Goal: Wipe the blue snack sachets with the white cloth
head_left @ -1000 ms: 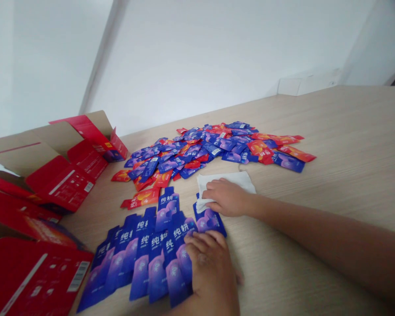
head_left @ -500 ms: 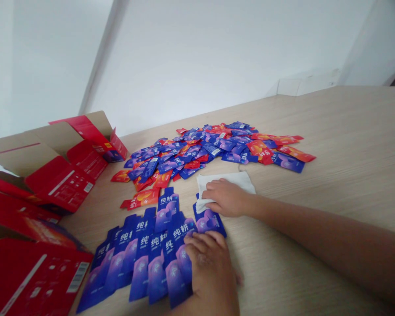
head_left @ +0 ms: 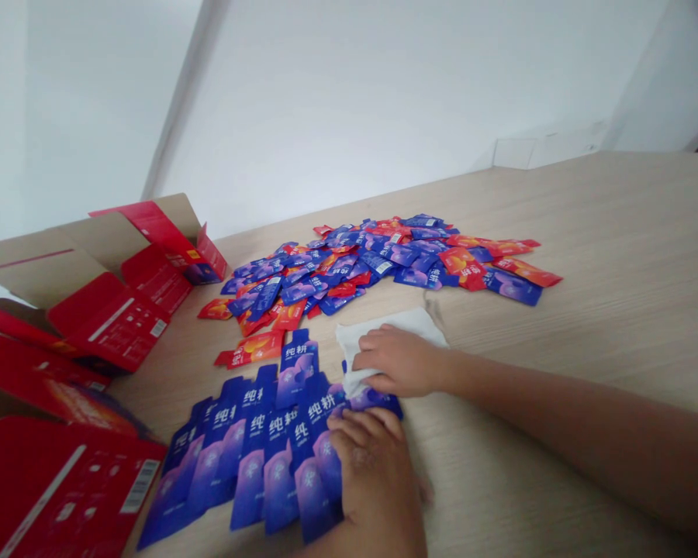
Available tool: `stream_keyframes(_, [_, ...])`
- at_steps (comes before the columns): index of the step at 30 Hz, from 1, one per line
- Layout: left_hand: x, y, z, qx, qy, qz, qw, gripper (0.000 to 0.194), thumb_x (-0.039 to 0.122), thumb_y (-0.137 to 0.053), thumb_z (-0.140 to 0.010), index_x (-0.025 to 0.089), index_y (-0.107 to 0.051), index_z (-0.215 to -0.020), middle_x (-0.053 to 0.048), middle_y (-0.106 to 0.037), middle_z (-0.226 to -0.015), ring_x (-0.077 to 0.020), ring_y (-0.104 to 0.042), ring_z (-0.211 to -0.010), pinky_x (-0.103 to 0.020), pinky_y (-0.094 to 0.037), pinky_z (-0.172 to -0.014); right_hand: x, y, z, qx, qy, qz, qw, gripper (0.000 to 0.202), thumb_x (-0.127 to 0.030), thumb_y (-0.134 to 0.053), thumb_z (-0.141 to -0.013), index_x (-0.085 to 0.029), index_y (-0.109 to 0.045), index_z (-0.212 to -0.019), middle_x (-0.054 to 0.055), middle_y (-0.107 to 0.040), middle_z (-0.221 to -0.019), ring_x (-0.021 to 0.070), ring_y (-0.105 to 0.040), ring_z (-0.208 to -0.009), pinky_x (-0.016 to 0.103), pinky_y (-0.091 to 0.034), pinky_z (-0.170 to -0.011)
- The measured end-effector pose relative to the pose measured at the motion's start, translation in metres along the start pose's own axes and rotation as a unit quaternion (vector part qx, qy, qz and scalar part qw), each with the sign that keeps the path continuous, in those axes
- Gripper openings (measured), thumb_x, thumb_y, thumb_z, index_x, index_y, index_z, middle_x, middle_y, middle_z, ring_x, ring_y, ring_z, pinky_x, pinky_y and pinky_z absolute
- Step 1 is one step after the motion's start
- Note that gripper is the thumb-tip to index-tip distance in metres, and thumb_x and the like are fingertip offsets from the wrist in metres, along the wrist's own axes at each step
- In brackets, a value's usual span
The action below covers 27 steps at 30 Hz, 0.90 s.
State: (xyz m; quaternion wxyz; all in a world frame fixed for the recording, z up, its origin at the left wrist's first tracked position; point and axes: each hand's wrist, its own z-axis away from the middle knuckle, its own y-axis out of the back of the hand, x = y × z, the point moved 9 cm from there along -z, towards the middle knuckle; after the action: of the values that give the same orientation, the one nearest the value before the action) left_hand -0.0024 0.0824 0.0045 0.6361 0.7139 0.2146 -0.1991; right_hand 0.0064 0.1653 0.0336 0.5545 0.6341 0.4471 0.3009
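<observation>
While open red boxes (head_left: 110,325) stood on the tabletop (head_left: 558,310) from 9 to 10 o'clock of the left hand (head_left: 378,473), a fan of overlapping blue sachets (head_left: 221,457) lay between them and that hand, at about 9 o'clock. A loose red-orange sachet (head_left: 256,349) lay beyond the fan, at 10 o'clock. Farther off, around 12 o'clock, blue and red sachets were heaped in a loose pile (head_left: 349,267). The left hand rested over the fan's right end, its fingers bent against the sachets; whether they gripped one could not be told. Just off its fingertips at 12 o'clock, a single blue sachet (head_left: 375,400) lay partly under a white cloth (head_left: 410,323). The right hand (head_left: 401,360), at about 12 to 1 o'clock of the left, had its fingers curled closed on that cloth, bunching its near edge over the sachet.
</observation>
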Motion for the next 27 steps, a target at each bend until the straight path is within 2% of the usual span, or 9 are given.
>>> stream_keyframes(4, [0.001, -0.001, 0.000, -0.006, -0.002, -0.007, 1.000, 0.067, 0.050, -0.072, -0.055, 0.009, -0.063, -0.108, -0.026, -0.064, -0.110, -0.0430, -0.058, -0.103, -0.048, -0.043, -0.084, 0.019, 0.004, 0.002, 0.001, -0.065, 0.017, 0.998, 0.021, -0.032, -0.049, -0.087, -0.018, -0.061, -0.097, 0.009, -0.060, -0.094, 0.0223, -0.052, -0.088, 0.035, -0.034, -0.077])
stream_keyframes(6, [0.002, -0.001, 0.001, -0.002, -0.008, -0.008, 1.000, 0.073, 0.053, -0.074, -0.051, 0.009, -0.062, -0.108, -0.027, -0.064, -0.110, -0.0442, -0.057, -0.102, -0.049, -0.043, -0.084, 0.013, 0.006, 0.003, 0.003, -0.039, 0.018, 0.999, 0.021, -0.033, -0.050, -0.086, -0.017, -0.061, -0.094, 0.009, -0.060, -0.091, 0.0223, -0.052, -0.087, 0.036, -0.033, -0.077])
stream_keyframes(9, [0.002, 0.000, 0.001, 0.019, -0.008, -0.018, 1.000, 0.062, 0.049, -0.071, -0.057, 0.009, -0.064, -0.104, -0.027, -0.065, -0.106, -0.0445, -0.058, -0.100, -0.050, -0.043, -0.081, -0.007, 0.005, 0.004, 0.002, 0.036, 0.011, 0.999, 0.023, -0.036, -0.051, -0.084, -0.018, -0.062, -0.092, 0.007, -0.060, -0.087, 0.0217, -0.051, -0.085, 0.035, -0.033, -0.077])
stream_keyframes(11, [0.002, 0.001, 0.001, 0.024, -0.006, -0.016, 1.000, 0.059, 0.046, -0.070, -0.058, 0.009, -0.064, -0.104, -0.027, -0.065, -0.106, -0.0444, -0.058, -0.100, -0.050, -0.043, -0.081, -0.014, 0.004, 0.003, 0.001, 0.058, 0.008, 0.998, 0.023, -0.036, -0.051, -0.084, -0.018, -0.061, -0.092, 0.007, -0.060, -0.086, 0.0214, -0.051, -0.084, 0.035, -0.033, -0.077])
stream_keyframes(14, [0.001, 0.000, 0.001, 0.020, -0.002, -0.008, 1.000, 0.060, 0.045, -0.071, -0.057, 0.009, -0.064, -0.104, -0.027, -0.065, -0.108, -0.0443, -0.058, -0.101, -0.048, -0.044, -0.082, -0.003, 0.004, 0.001, 0.006, 0.012, 0.012, 1.000, 0.022, -0.036, -0.049, -0.086, -0.018, -0.061, -0.092, 0.007, -0.060, -0.088, 0.0217, -0.052, -0.084, 0.034, -0.033, -0.075])
stream_keyframes(18, [0.001, 0.000, 0.002, 0.022, -0.003, -0.031, 0.999, 0.053, 0.044, -0.065, -0.065, 0.011, -0.064, -0.105, -0.026, -0.065, -0.108, -0.0422, -0.059, -0.100, -0.047, -0.044, -0.082, 0.017, 0.007, 0.003, 0.007, -0.061, 0.021, 0.998, 0.021, -0.033, -0.048, -0.087, -0.017, -0.061, -0.091, 0.008, -0.060, -0.090, 0.0223, -0.053, -0.085, 0.035, -0.034, -0.075])
stream_keyframes(21, [0.002, -0.001, 0.001, 0.020, -0.002, -0.035, 0.999, 0.048, 0.040, -0.063, -0.069, 0.009, -0.063, -0.105, -0.028, -0.064, -0.108, -0.0417, -0.059, -0.100, -0.047, -0.044, -0.083, 0.006, 0.007, 0.004, 0.004, -0.018, 0.009, 1.000, 0.022, -0.035, -0.048, -0.086, -0.018, -0.061, -0.090, 0.008, -0.060, -0.088, 0.0218, -0.052, -0.084, 0.035, -0.034, -0.075])
stream_keyframes(24, [0.002, -0.003, 0.000, 0.002, -0.010, -0.002, 1.000, 0.053, 0.040, -0.067, -0.064, 0.005, -0.062, -0.105, -0.030, -0.063, -0.107, -0.0437, -0.058, -0.101, -0.048, -0.045, -0.082, -0.014, 0.005, 0.004, 0.001, 0.046, -0.010, 0.999, 0.020, -0.036, -0.049, -0.085, -0.020, -0.061, -0.090, 0.006, -0.059, -0.085, 0.0208, -0.052, -0.083, 0.034, -0.034, -0.075])
stream_keyframes(27, [0.001, -0.002, 0.000, -0.001, -0.010, 0.010, 1.000, 0.065, 0.049, -0.070, -0.058, 0.006, -0.062, -0.106, -0.029, -0.064, -0.107, -0.0437, -0.058, -0.101, -0.048, -0.045, -0.083, -0.011, 0.003, 0.001, 0.000, 0.033, -0.008, 0.999, 0.021, -0.036, -0.049, -0.085, -0.020, -0.061, -0.092, 0.006, -0.060, -0.087, 0.0210, -0.052, -0.085, 0.034, -0.034, -0.075])
